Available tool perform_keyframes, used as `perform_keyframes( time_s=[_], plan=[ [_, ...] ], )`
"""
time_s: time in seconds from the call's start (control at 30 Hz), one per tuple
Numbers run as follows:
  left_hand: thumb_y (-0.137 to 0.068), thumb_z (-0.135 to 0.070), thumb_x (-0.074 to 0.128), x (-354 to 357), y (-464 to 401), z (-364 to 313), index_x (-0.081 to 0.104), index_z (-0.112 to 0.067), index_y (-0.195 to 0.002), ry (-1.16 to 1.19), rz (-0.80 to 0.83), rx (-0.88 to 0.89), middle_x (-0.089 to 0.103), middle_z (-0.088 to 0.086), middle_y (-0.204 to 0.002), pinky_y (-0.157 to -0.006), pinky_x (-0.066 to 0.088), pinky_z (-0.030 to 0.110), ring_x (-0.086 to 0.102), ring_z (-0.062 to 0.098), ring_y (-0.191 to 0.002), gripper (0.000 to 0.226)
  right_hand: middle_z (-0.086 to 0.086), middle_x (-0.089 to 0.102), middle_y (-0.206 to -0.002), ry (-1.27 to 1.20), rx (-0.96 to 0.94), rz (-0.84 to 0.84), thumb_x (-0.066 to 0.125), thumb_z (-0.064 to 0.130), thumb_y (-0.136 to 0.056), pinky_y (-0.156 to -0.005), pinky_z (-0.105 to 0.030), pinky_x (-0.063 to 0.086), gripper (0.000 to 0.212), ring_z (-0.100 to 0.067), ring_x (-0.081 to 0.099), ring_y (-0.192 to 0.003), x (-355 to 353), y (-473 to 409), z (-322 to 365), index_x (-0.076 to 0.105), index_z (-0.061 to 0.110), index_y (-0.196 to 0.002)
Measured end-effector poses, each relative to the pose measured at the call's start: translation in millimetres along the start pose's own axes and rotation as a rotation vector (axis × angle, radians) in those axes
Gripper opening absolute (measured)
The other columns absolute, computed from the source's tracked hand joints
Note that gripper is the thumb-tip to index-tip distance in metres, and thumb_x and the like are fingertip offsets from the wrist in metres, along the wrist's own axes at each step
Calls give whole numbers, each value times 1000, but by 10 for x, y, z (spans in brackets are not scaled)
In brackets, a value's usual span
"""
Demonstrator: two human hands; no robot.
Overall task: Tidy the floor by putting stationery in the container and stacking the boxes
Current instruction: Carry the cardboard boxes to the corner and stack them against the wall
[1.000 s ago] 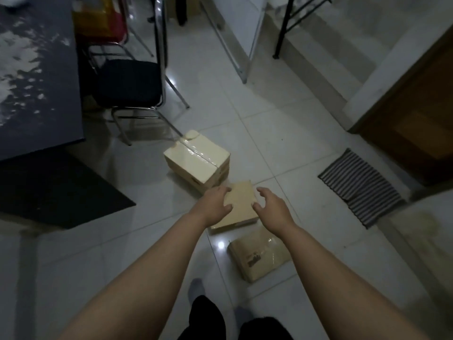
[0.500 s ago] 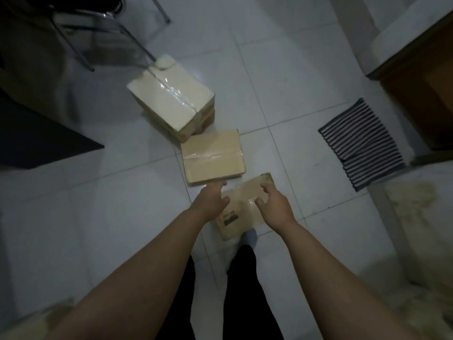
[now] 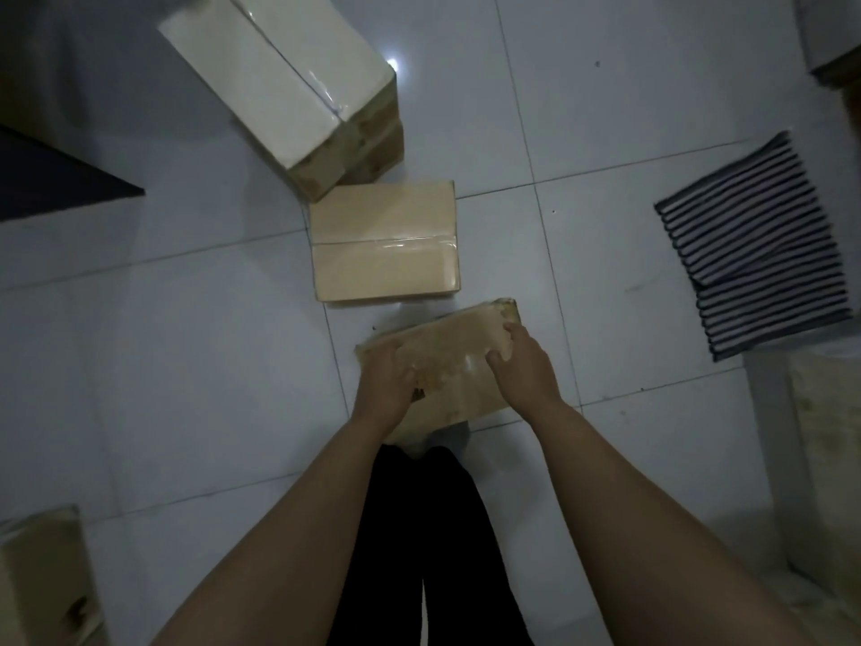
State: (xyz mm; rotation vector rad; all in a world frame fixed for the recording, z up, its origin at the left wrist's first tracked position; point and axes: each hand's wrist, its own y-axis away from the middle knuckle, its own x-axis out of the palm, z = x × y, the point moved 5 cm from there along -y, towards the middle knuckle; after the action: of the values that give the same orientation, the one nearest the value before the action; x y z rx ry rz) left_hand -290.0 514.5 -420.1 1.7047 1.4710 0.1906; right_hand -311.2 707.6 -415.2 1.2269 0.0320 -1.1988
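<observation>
A: The boxes aren't stacked yet. Nearest, low centre, the taped box point(image 3: 447, 361) sits in the grip of both hands, left hand point(image 3: 384, 384) and right hand point(image 3: 522, 366) curled on its ends.

B: Beyond?

A: The middle box point(image 3: 384, 242) just above, the big box point(image 3: 284, 81) upper left, both on the floor point(image 3: 163, 366). No stationery or container visible.

B: Obstacles?

A: The striped mat point(image 3: 750, 244) lies at right, well apart.

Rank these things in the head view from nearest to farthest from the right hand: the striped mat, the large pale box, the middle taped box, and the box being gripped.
1. Small plastic-wrapped box: under the right hand, gripped.
2. Middle taped box: just ahead, slightly left.
3. Striped mat: off to the right.
4. Large pale box: far ahead, to the left.
</observation>
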Motion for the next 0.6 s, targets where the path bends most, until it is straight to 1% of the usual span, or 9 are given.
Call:
perform_keyframes(
  time_s=[0.07, 0.1, 0.2, 0.27, 0.33, 0.4, 0.5, 0.53, 0.6],
  plan=[
    [-90, -3, 46, 98, -191, 269, 46, -8, -132, -28, -20, -35, 47, -4, -116, -83, 31, 5, 45, 8, -106, 42, -12, 45, -141, 2, 16, 11, 49, 25, -95, -100, -33, 37, 54, -28, 47, -124, 69, -247, -174, 31, 12, -144],
    [-90, -3, 46, 133, -265, 397, 45, -7, -132, -48, -34, -30, 49, 1, -122, -89, 31, 11, 46, 12, -112, 42, -12, 46, -139, 15, 12, 14, 49, 26, -95, -100, -35, 38, 53, -28, 48, -122, 93, -351, -256, 33, 12, -143],
    [-91, -2, 46, 243, -543, 800, 45, -1, -131, -79, -84, -45, 49, 14, -128, -100, 31, 19, 44, 18, -115, 40, -16, 51, -131, 40, 3, -15, 50, 25, -94, -90, -31, 40, 45, -30, 52, -114, 175, -779, -526, 41, 7, -135],
    [-92, 1, 45, 272, -682, 1002, 54, 1, -121, -12, -115, -43, 58, 17, -118, -98, 45, 33, 53, 20, -104, 30, -17, 52, -131, 42, 30, -44, 51, 24, -94, -84, -29, 38, 44, -31, 52, -114, 204, -1008, -698, 44, 4, -132],
    [-95, -6, 45, 351, -885, 1239, 56, 2, -117, 39, -142, -93, 61, 21, -115, -92, 51, 44, 58, 27, -103, 26, -16, 45, -141, 29, 91, -37, 51, 31, -94, -95, -34, 39, 55, -31, 47, -124, 290, -1277, -923, 35, 6, -141],
    [-99, -23, 41, 422, -1078, 1482, 47, 3, -126, 37, -158, -210, 55, 23, -125, -98, 47, 47, 54, 35, -114, 38, -15, 38, -147, 37, 135, -8, 52, 39, -93, -104, -40, 36, 66, -31, 41, -132, 392, -1493, -1111, 27, 9, -146],
    [-100, -41, 27, 573, -1277, 1798, 20, 0, -146, 107, -152, -385, 33, 21, -149, -113, 32, 45, 36, 35, -135, 63, -16, 38, -147, 54, 168, 33, 55, 45, -90, -104, -42, 37, 75, -33, 40, -132, 545, -1728, -1306, 25, 7, -146],
    [-99, -47, 23, 615, -1306, 1885, 17, -2, -148, 163, -155, -434, 29, 21, -151, -114, 30, 45, 34, 35, -137, 67, -16, 39, -146, 58, 172, 44, 56, 46, -89, -102, -42, 38, 76, -34, 42, -130, 596, -1765, -1355, 25, 6, -145],
    [-96, -56, 17, 704, -1349, 2044, 23, -4, -147, 265, -151, -521, 34, 22, -149, -112, 32, 47, 38, 36, -134, 73, -17, 44, -140, 58, 167, 74, 57, 48, -87, -98, -43, 41, 74, -35, 47, -124, 705, -1845, -1454, 29, 6, -141]
  ],
)
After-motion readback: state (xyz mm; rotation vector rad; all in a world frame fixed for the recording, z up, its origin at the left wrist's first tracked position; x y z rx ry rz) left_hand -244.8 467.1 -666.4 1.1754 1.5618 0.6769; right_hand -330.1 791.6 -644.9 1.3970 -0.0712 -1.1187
